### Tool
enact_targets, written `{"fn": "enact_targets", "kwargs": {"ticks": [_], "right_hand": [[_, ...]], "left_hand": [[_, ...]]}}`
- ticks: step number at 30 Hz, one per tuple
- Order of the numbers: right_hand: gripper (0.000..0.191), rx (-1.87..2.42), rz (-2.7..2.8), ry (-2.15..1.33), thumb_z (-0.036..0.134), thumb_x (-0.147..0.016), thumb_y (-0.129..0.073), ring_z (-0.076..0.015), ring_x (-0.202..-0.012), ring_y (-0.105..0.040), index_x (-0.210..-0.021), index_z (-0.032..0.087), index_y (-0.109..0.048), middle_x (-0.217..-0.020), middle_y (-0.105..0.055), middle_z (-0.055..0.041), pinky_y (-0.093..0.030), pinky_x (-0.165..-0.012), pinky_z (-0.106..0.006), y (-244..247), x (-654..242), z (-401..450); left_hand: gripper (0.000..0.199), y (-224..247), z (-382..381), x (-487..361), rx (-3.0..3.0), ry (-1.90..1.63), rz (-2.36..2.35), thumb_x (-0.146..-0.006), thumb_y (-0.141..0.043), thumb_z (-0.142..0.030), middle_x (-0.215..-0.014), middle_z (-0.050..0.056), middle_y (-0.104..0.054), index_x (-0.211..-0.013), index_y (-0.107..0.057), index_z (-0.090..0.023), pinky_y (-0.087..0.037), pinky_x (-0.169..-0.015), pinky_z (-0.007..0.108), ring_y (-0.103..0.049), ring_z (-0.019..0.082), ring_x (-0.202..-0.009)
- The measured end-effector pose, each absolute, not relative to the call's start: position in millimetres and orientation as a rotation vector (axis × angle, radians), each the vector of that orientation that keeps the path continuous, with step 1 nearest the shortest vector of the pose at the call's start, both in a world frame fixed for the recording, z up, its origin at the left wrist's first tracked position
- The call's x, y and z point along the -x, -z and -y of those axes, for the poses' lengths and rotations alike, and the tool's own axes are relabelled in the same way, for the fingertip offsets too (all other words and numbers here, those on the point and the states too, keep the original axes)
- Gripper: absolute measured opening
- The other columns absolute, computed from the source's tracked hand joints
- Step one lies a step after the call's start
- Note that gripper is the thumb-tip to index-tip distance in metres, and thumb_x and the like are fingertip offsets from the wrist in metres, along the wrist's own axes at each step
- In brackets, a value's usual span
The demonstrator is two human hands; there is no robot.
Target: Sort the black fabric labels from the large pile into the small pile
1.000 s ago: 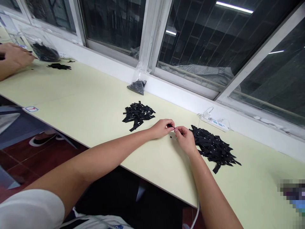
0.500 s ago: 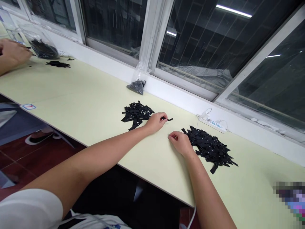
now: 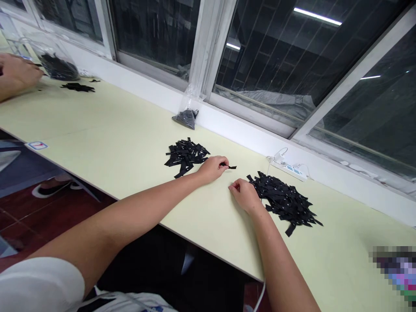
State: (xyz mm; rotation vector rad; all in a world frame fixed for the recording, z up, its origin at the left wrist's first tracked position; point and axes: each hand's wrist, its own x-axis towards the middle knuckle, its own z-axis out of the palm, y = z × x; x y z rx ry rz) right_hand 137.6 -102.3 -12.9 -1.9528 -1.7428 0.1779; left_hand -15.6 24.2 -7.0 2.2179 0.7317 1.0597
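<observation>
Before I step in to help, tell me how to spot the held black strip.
On the pale table, find the smaller black pile and the larger black pile. Between them is the person's left hand. The black strip juts from it, single, whereas its neighbours lie heaped.

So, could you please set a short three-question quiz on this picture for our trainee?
1. Which of the camera wearer's hands holds a narrow black fabric-like strip?
2. True or false: a white rectangular power strip lies beyond the larger heap of flat black pieces.
3. Fill in: beyond the smaller heap of flat black pieces sits a clear plastic ____ with dark contents.

Key: 1. Left hand. 2. True. 3. Bag.
</observation>
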Motion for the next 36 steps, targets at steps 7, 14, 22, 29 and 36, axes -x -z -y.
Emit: {"fn": "enact_targets", "kwargs": {"ticks": [7,14,22,29,36], "right_hand": [[0.004,1.885,1.765,-0.236,0.023,-0.082,-0.057,-0.0185,-0.068,-0.056,-0.083,0.025,-0.059,-0.075,-0.066,0.0,-0.037,-0.064,-0.028,6.9,-138.0,105.9],[0.016,1.73,1.38,0.012,0.037,-0.085,-0.057,-0.0212,-0.075,-0.064,-0.089,0.023,-0.063,-0.085,-0.07,-0.0054,-0.047,-0.076,-0.033,-8.7,-147.6,105.3],[0.025,1.581,1.348,-0.321,0.044,-0.081,-0.064,-0.0216,-0.079,-0.067,-0.09,0.021,-0.067,-0.089,-0.072,-0.0073,-0.053,-0.075,-0.033,1.6,-143.6,101.0],[0.03,1.563,1.331,-0.423,0.047,-0.08,-0.065,-0.0208,-0.078,-0.067,-0.093,0.02,-0.067,-0.09,-0.072,-0.008,-0.052,-0.073,-0.033,10.7,-150.4,96.7],[0.033,1.558,1.382,-0.419,0.052,-0.081,-0.065,-0.0201,-0.077,-0.065,-0.092,0.021,-0.067,-0.091,-0.072,-0.0074,-0.05,-0.072,-0.032,15.0,-152.5,94.6]], "left_hand": [[0.013,6.9,-23.9,16.8,-2.261,-1.008,-0.757,-0.084,-0.059,-0.022,-0.088,0.002,-0.072,-0.088,-0.071,-0.019,-0.044,-0.071,0.028,-0.058,0.015,-0.073],[0.013,3.6,-9.9,16.8,-2.294,-0.795,-0.493,-0.081,-0.063,-0.022,-0.086,0.002,-0.073,-0.088,-0.075,-0.02,-0.043,-0.072,0.026,-0.061,0.015,-0.075],[0.015,6.5,6.6,12.2,-2.249,-0.739,-0.348,-0.08,-0.063,-0.02,-0.081,-0.001,-0.072,-0.087,-0.076,-0.02,-0.041,-0.066,0.025,-0.057,0.012,-0.067],[0.014,7.9,3.0,13.1,-2.206,-0.748,-0.424,-0.08,-0.066,-0.024,-0.08,-0.001,-0.073,-0.087,-0.077,-0.019,-0.041,-0.066,0.025,-0.056,0.011,-0.067],[0.018,2.4,0.3,14.8,-2.173,-0.762,-0.518,-0.08,-0.067,-0.029,-0.079,0.0,-0.072,-0.09,-0.076,-0.018,-0.039,-0.064,0.025,-0.055,0.012,-0.069]]}}
